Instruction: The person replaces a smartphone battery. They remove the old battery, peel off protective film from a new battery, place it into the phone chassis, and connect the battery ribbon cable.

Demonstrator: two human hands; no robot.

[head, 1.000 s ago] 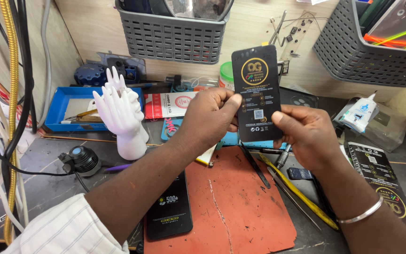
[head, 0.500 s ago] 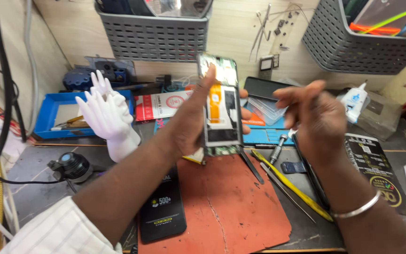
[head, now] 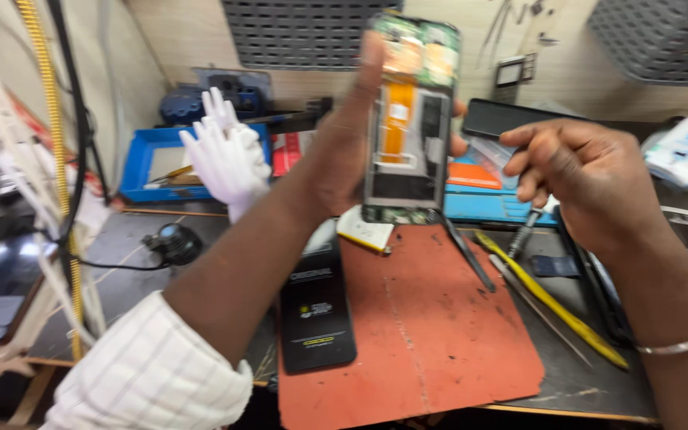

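Cluttered bench fills my view, with a rust-red work mat [head: 431, 334] nearest me at six o'clock and a black phone box [head: 317, 310] lying on its left edge. Yellow pry tool [head: 551, 299] lies at four o'clock. Above the mat, my left hand [head: 344, 151] clasps an opened phone [head: 409, 119] upright, circuit side facing me. At three o'clock my right hand [head: 583, 179] is curled closed around a small screwdriver [head: 524, 232]. Farther off, at ten o'clock, stands a white hand model [head: 228, 155].
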